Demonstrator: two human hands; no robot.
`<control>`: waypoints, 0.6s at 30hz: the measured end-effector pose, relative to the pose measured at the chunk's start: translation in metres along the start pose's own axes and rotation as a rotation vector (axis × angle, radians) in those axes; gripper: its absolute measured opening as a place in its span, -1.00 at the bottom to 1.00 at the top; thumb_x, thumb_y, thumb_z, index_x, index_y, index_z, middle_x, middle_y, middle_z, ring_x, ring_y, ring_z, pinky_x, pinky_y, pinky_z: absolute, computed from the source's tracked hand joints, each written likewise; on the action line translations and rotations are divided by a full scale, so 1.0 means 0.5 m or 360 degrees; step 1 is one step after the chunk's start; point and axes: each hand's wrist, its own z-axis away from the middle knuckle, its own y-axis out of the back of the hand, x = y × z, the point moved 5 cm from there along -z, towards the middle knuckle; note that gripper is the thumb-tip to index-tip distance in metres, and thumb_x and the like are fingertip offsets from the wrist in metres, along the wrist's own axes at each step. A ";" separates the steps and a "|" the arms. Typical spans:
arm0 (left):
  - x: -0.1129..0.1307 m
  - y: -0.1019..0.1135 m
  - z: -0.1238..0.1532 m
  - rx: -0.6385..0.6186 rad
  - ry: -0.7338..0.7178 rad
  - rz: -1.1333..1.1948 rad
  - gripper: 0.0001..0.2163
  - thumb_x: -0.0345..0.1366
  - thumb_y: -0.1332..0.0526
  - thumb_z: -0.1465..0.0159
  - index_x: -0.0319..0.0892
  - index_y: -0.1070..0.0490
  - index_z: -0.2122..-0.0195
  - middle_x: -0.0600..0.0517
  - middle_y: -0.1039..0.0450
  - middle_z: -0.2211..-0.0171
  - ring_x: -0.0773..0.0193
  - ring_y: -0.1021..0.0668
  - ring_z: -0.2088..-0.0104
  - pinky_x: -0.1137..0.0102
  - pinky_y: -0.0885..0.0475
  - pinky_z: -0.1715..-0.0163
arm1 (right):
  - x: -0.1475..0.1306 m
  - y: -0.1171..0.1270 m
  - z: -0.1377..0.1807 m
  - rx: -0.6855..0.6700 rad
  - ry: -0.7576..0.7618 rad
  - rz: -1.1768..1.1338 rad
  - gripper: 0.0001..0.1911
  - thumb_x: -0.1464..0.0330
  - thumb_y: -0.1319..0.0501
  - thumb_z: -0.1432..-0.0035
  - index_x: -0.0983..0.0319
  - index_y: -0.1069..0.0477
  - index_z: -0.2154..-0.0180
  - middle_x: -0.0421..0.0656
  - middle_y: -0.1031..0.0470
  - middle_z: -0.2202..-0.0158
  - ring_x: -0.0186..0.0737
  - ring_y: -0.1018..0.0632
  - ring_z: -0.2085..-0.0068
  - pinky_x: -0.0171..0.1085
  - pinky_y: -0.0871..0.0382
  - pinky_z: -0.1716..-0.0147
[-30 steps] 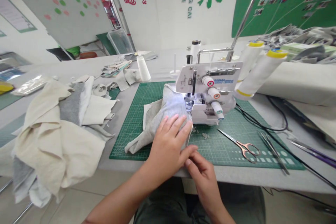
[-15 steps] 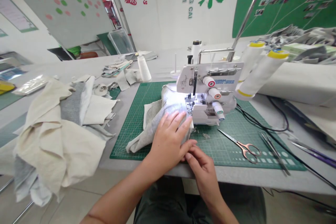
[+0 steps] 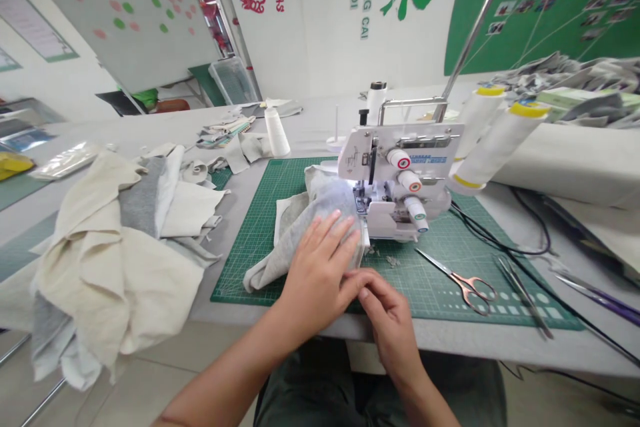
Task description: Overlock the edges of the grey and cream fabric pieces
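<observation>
Grey fabric (image 3: 327,197) is the piece being worked, over by the machine on the big table (image 3: 310,140). Green cutting mat (image 3: 425,293) under it. Cream and grey cloth pile (image 3: 155,280) off to the left, apart from it. Sewing machine (image 3: 387,140) on the mat, lit up at the needle area (image 3: 361,197), fabric's right edge right there.

Progress: looks mid-job. Fabric is in position; a stretch of edge nearer the person seems left to go. No finished stitching readable, so can't tell how much is done.

Left hand (image 3: 320,273): flat on the fabric, fingers extended, slightly spread, gripping nothing. Right hand (image 3: 393,313): fingers curled, thumb close to index by the fabric's near edge; can't tell if they pinch it.

Scissors (image 3: 453,275) lie unused on the mat, tweezers (image 3: 525,297) to their right, lint scraps (image 3: 393,260) near the machine's base.
</observation>
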 end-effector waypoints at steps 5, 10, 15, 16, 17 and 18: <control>0.013 0.006 0.024 -0.0075 -0.0060 0.0082 -0.53 -0.13 -0.12 -0.40 -0.30 -0.24 -0.24 -0.14 -0.31 -0.25 0.10 -0.29 -0.29 0.13 -0.15 -0.32 | 0.006 0.011 -0.006 -0.0016 0.0018 0.0002 -0.82 0.33 -0.21 -0.27 0.05 -0.59 0.15 -0.19 -0.56 0.15 -0.19 -0.53 0.09 -0.29 -0.40 0.06; 0.000 0.000 0.012 -0.0132 -0.0049 0.0073 -0.49 -0.05 -0.09 -0.40 -0.26 -0.22 -0.26 -0.12 -0.28 -0.28 0.09 -0.27 -0.30 0.10 -0.12 -0.32 | 0.005 0.015 -0.015 0.0013 0.0029 -0.0057 -0.81 0.32 -0.21 -0.28 0.01 -0.58 0.14 -0.22 -0.57 0.13 -0.21 -0.52 0.08 -0.30 -0.39 0.05; -0.010 -0.005 0.003 -0.0153 -0.0042 0.0073 -0.51 -0.03 -0.05 -0.42 -0.22 -0.22 -0.27 -0.13 -0.26 -0.28 0.08 -0.26 -0.30 0.06 -0.12 -0.31 | 0.000 0.014 -0.018 0.0034 -0.0013 -0.0101 -0.81 0.31 -0.22 -0.28 0.07 -0.59 0.13 -0.16 -0.57 0.12 -0.15 -0.51 0.05 -0.24 -0.40 0.04; -0.011 -0.005 0.002 -0.0153 -0.0044 0.0078 -0.51 -0.04 -0.04 -0.42 -0.22 -0.22 -0.27 -0.14 -0.26 -0.28 0.08 -0.27 -0.30 0.06 -0.12 -0.31 | 0.000 0.014 -0.018 0.0039 -0.0023 -0.0107 -0.81 0.31 -0.22 -0.28 0.08 -0.59 0.13 -0.15 -0.57 0.11 -0.13 -0.51 0.04 -0.23 -0.40 0.04; -0.012 -0.005 0.002 -0.0152 -0.0041 0.0081 -0.51 -0.04 -0.04 -0.43 -0.22 -0.23 -0.26 -0.14 -0.26 -0.28 0.07 -0.27 -0.30 0.06 -0.11 -0.31 | -0.001 0.014 -0.019 0.0045 -0.0032 -0.0110 -0.81 0.30 -0.22 -0.28 0.08 -0.59 0.13 -0.14 -0.57 0.11 -0.13 -0.51 0.04 -0.22 -0.41 0.05; -0.013 -0.006 0.001 -0.0153 -0.0038 0.0083 -0.52 -0.05 -0.03 -0.43 -0.23 -0.23 -0.26 -0.14 -0.26 -0.28 0.07 -0.27 -0.30 0.06 -0.11 -0.31 | -0.001 0.014 -0.019 0.0054 -0.0038 -0.0111 -0.81 0.30 -0.22 -0.28 0.09 -0.59 0.13 -0.13 -0.57 0.11 -0.12 -0.51 0.05 -0.22 -0.42 0.08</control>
